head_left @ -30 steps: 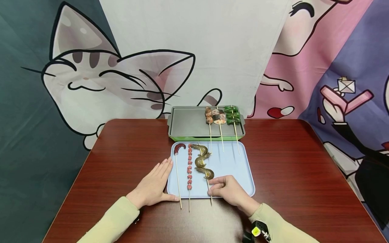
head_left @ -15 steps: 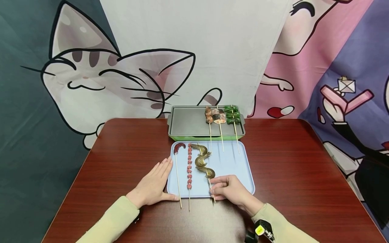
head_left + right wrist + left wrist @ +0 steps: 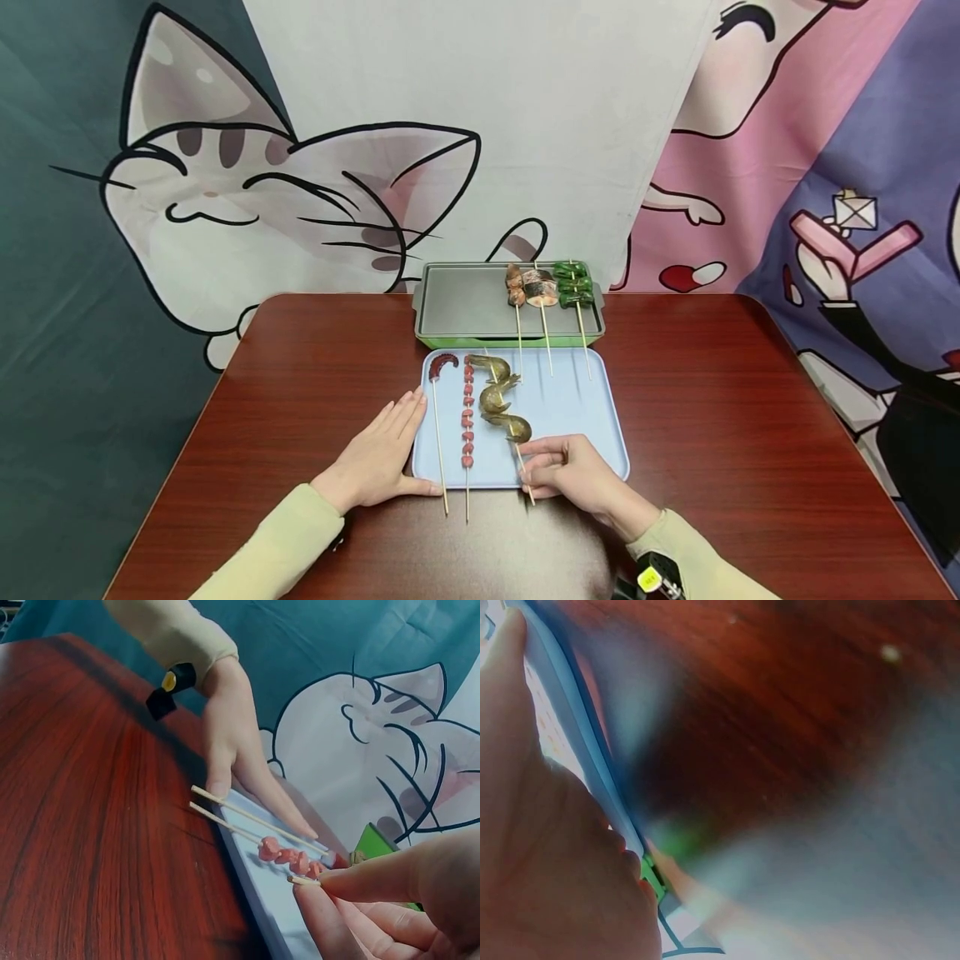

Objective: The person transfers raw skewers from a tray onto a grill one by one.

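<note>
My right hand (image 3: 573,477) pinches the bare stick end of a shrimp skewer (image 3: 495,401) between thumb and fingers, at the front edge of the light blue tray (image 3: 570,417). Three greenish shrimp are threaded on it. In the right wrist view the stick's tip (image 3: 304,881) pokes out from the fingertips. My left hand (image 3: 378,458) lies with straight fingers along the tray's left edge, its thumb at the front corner by a stick. Beside it lie a dark red tentacle skewer (image 3: 443,364) and a skewer of small pink meat pieces (image 3: 468,412).
Behind the tray stands a grey grill pan (image 3: 465,304) with a green base. On its right side rest a brown meat skewer (image 3: 515,285), a fish skewer (image 3: 541,287) and a green pepper skewer (image 3: 574,285), their sticks reaching over the tray. All stand on a reddish-brown table (image 3: 315,358).
My right hand has shifted slightly to the right with the shrimp skewer's stick end, so the skewer slants more. The left hand has stayed in place.
</note>
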A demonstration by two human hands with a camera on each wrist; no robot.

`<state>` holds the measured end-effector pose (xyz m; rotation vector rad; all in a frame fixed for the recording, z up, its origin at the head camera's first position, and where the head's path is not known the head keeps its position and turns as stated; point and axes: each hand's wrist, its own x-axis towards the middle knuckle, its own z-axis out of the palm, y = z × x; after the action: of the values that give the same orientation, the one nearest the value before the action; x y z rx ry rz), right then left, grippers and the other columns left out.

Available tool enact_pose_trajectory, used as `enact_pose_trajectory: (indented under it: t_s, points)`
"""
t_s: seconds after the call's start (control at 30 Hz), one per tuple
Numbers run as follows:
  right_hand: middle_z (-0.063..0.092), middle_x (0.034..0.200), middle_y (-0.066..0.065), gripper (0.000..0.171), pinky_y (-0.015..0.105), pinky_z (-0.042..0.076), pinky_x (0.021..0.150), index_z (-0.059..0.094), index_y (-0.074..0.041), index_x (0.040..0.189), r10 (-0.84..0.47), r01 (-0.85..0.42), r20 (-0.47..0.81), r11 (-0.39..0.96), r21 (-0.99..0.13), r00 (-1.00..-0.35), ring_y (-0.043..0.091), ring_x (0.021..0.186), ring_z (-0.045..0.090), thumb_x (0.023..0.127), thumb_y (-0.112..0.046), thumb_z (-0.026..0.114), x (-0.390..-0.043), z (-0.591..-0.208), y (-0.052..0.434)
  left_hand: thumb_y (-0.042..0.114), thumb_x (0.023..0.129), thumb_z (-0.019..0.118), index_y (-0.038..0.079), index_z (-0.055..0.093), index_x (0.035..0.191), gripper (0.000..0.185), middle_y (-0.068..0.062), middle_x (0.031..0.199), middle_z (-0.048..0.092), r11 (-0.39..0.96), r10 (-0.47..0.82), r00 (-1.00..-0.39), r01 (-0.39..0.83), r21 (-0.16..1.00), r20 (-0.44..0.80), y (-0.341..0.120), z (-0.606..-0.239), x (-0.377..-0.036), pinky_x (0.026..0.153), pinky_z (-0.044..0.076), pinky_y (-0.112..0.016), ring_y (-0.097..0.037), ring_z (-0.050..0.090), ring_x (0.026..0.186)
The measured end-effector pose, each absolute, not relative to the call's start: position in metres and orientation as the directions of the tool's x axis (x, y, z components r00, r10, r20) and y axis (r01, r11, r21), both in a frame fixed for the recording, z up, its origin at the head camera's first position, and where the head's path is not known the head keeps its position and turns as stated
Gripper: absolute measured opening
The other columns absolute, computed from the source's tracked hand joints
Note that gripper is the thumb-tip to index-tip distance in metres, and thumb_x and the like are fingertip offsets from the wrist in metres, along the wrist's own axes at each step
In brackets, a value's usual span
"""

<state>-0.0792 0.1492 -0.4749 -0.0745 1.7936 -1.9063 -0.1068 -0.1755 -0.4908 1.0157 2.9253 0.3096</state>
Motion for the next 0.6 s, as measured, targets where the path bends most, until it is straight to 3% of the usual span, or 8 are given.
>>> enact_pose_trajectory:
  t_s: [0.5, 0.6]
  points:
    - [0.07, 0.093, 0.027, 0.046, 0.037, 0.062, 0.073, 0.055, 0.021, 0.13, -0.445, 0.241, -0.237, 0.049, -0.969, -0.863, 0.021, 0.077, 0.071, 0.088, 0.006, 0.068, -0.074, -0.451, 0.146, 0.079, 0.081, 0.063, -0.013, 0.027, 0.154, 0.123, -0.027, 0.163, 0.021, 0.774, 0.615, -0.789, 0.606, 0.185, 0.014, -0.175, -0.488, -0.108, 0.12, 0.022, -0.05, -0.039, 0.023, 0.15]
    - [0.07, 0.092, 0.023, 0.046, 0.037, 0.062, 0.073, 0.055, 0.021, 0.13, -0.45, 0.215, -0.219, 0.061, -0.975, -0.866, 0.019, 0.077, 0.07, 0.088, 0.007, 0.067, -0.076, -0.445, 0.145, 0.079, 0.081, 0.062, -0.013, 0.027, 0.155, 0.123, -0.027, 0.163, 0.021, 0.774, 0.614, -0.789, 0.605, 0.186, 0.011, -0.175, -0.489, -0.108, 0.121, 0.022, -0.05, -0.039, 0.023, 0.15]
